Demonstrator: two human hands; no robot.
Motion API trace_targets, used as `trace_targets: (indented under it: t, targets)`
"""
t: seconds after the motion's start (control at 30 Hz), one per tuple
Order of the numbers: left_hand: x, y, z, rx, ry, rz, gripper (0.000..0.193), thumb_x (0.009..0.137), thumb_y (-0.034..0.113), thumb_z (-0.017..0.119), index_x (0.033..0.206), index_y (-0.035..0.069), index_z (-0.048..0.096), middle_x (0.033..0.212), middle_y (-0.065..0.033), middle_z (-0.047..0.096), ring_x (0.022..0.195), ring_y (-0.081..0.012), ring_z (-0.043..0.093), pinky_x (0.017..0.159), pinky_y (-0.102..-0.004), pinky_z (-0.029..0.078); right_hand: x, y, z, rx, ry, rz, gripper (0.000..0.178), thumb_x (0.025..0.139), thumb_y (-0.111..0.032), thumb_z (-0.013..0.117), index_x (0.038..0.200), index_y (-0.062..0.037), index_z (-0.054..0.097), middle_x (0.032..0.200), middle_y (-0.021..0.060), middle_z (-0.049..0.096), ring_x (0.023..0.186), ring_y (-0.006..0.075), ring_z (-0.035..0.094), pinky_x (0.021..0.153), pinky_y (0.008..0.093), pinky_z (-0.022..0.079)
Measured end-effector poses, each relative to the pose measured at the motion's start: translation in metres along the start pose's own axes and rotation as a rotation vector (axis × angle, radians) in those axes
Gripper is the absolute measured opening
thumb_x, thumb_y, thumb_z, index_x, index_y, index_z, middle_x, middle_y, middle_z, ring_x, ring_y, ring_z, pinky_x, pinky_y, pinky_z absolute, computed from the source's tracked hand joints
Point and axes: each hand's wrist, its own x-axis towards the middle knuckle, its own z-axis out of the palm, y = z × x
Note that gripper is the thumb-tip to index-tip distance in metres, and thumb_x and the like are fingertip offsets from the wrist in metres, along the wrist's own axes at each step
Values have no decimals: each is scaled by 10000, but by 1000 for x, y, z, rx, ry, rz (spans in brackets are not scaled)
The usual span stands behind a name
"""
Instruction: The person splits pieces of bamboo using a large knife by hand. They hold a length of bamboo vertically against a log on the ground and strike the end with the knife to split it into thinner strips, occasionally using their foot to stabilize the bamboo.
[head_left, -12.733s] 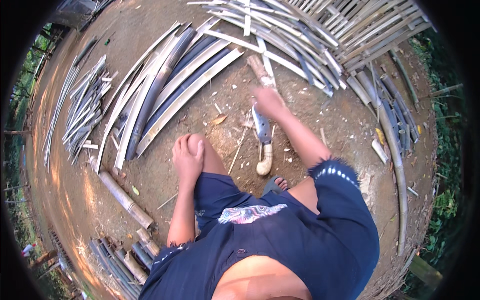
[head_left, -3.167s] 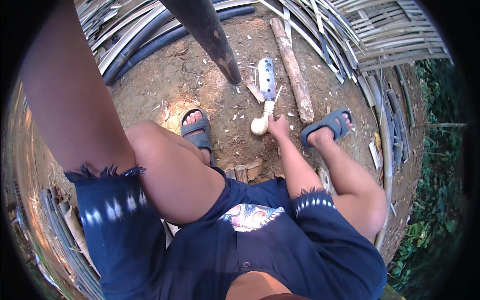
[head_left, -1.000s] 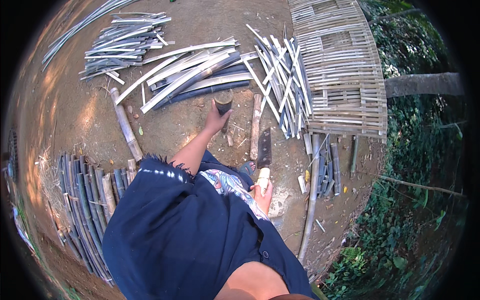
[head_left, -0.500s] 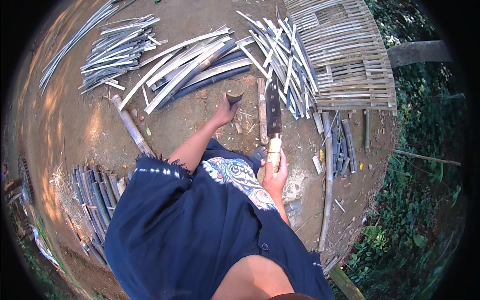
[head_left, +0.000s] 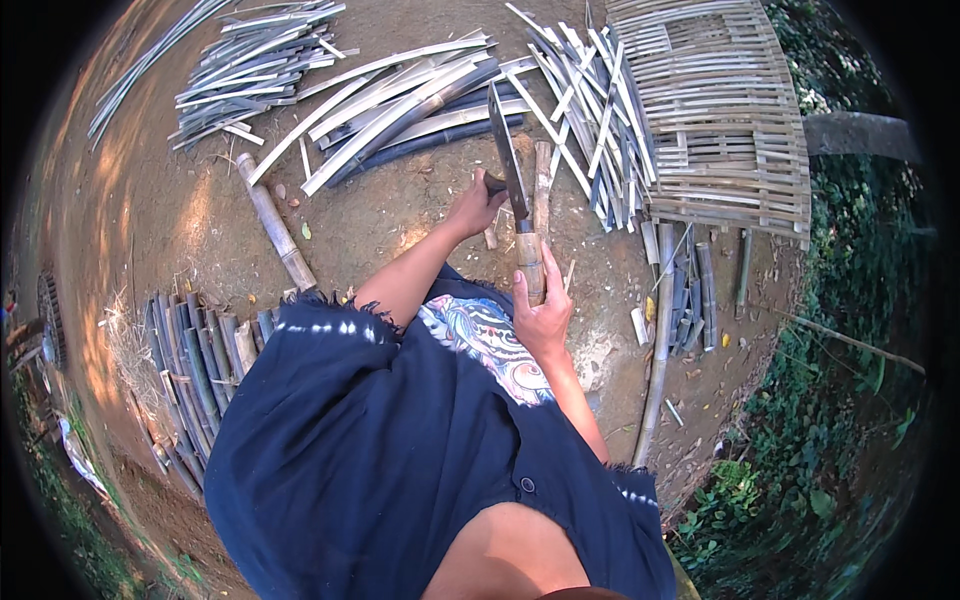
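Note:
My right hand (head_left: 543,318) is closed round the bamboo-coloured handle of a machete (head_left: 508,155). Its long dark blade points away from me and leans a little to the left. Just left of the blade, my left hand (head_left: 472,210) grips a short dark piece of bamboo (head_left: 494,185). The blade passes right beside that piece and covers part of it; whether they touch I cannot tell. Most of the piece is hidden by my fingers. Beyond the blade, a short bamboo pole (head_left: 542,188) lies on the dirt.
Split bamboo strips (head_left: 400,110) lie in piles ahead, with another pile (head_left: 600,120) beside a woven bamboo panel (head_left: 715,130). Stacked bamboo poles (head_left: 195,360) are at my left. A long pole (head_left: 657,370) and short cut pieces (head_left: 690,290) lie at right, near green plants (head_left: 790,520).
The machete has moved left and its blade has tilted left, close to the bamboo piece. My right hand has shifted left and up with it. The whole view has shifted slightly.

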Motion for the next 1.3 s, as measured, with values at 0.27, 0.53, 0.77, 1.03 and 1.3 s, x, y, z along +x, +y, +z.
trace_targets:
  t: [0.27,0.53,0.77,1.03,1.3]
  targets:
    - [-10,8,2,-14,69,9,419,962,267,678,1147,6,407,1080,-195,730,1010,-379,703,837,-465,544,-1,-7,6,-16,-95,227,565,812,-78,707,1331,39,515,1070,297,677,967,438,696,855,455,546]
    - [-9,-1,9,54,25,81,461,928,313,717,1149,20,439,1061,-203,738,991,-376,712,846,-452,557,3,9,22,-82,-74,197,445,784,-46,673,1202,12,532,856,242,677,815,418,698,754,455,541]
    - [-5,-13,15,-72,-95,85,533,905,403,728,1184,27,473,1122,-237,710,1074,-376,692,896,-443,541,2,7,20,-9,-25,285,393,853,-121,684,1208,8,575,880,246,679,786,362,706,727,423,536]
    - [-35,22,-12,-5,70,201,393,959,403,663,1189,105,548,1106,-199,699,1032,-444,656,843,-497,534,-16,42,35,206,27,360,360,862,-185,805,1095,36,642,820,98,695,749,146,636,701,313,521]
    - [-28,30,1,149,141,280,261,961,211,604,1183,86,546,1066,-208,707,971,-453,661,783,-551,525,-23,57,41,488,23,498,267,1011,-273,641,1068,-15,608,828,55,730,764,121,672,727,271,517]
